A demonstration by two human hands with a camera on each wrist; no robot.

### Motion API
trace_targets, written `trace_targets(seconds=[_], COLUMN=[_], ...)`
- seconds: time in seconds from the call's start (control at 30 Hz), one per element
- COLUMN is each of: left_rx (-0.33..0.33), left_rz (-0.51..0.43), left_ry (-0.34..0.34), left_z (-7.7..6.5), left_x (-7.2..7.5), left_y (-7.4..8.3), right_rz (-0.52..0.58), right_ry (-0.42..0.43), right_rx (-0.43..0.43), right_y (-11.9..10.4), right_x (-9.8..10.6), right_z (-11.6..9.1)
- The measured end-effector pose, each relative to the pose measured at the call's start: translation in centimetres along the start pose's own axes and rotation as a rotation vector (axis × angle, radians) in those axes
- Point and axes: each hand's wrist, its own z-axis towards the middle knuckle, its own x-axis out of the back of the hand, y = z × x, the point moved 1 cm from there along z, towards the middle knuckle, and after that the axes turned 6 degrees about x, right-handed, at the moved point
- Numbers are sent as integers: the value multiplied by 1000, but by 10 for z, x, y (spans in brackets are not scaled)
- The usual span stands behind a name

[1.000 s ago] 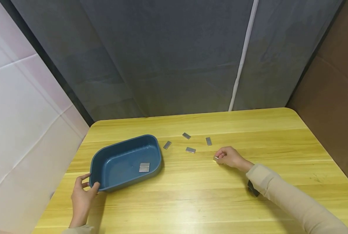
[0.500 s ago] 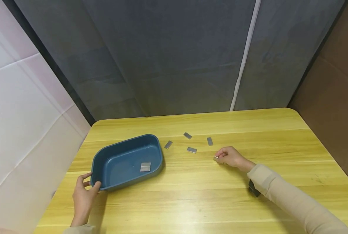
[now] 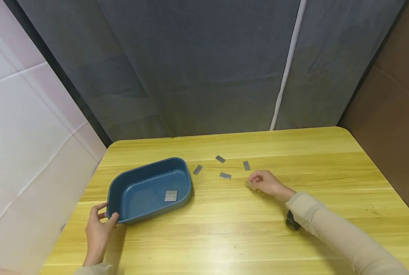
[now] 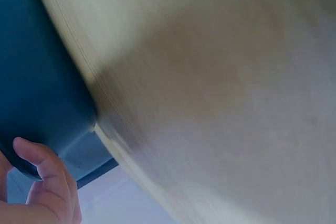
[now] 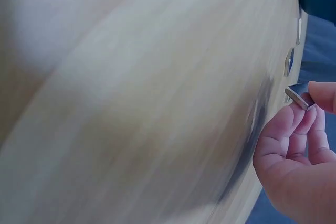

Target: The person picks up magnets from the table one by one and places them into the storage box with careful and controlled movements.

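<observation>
- One hand, the left (image 3: 99, 235), holds the near left corner of the blue tray (image 3: 139, 194). Its thumb and fingers curl about the rim there, spread across the bend, with the lip caught between them in the left wrist view. Gripping at a corner probably steadies the tray while leaving its mouth uncovered.
- The tray sits upright and askew on the table (image 3: 207, 236), its right end farther back than its left, perhaps because that angle suits the hand at its corner.
- Inside, towards the right end, two metal plates (image 3: 171, 198) lie flat, side by side along their long edges; no gap shows between them.
- Just right of the tray, the first loose plate (image 3: 198, 170) lies slantwise. Beyond it come the rear plate (image 3: 220, 159), the nearer plate (image 3: 225, 176) and the rightmost plate (image 3: 246, 165), all flat and apart. That spacing would leave room for fingers around each; if they are magnets, it may also stop them snapping together.
- Nearest the last of these, the right hand (image 3: 266, 182) pinches a held plate (image 5: 297, 99) between thumb and fingertips. The plate shows tilted and seems clear of the table. A tip grip makes sense for something so thin, leaving part of it sticking out.
</observation>
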Motion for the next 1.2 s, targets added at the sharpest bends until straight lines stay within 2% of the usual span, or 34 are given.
trace_targets(seconds=[0.43,0.53,0.67,0.77,0.83,1.07,1.2], left_rx=[-33,-4,7,2,-3,-15,-16], left_rz=[-57,-47,-55,-71,-74,-51,-42], left_ry=[-32,-32,-47,-49,-43,-14,-7], left_z=[-5,-11,-28,-35,-32,-7,-4], left_x=[5,8,18,21,20,5,2], left_y=[10,20,48,60,56,12,5], right_rz=[46,51,67,77,83,94,103], right_ry=[-3,-2,-7,-15,-18,-37,-55], right_rx=[14,12,14,15,13,37,63], right_y=[-14,-17,-20,-24,-27,-39,-47], right_x=[-17,-22,-29,-34,-38,-54,-61], right_z=[8,11,14,16,17,23,26])
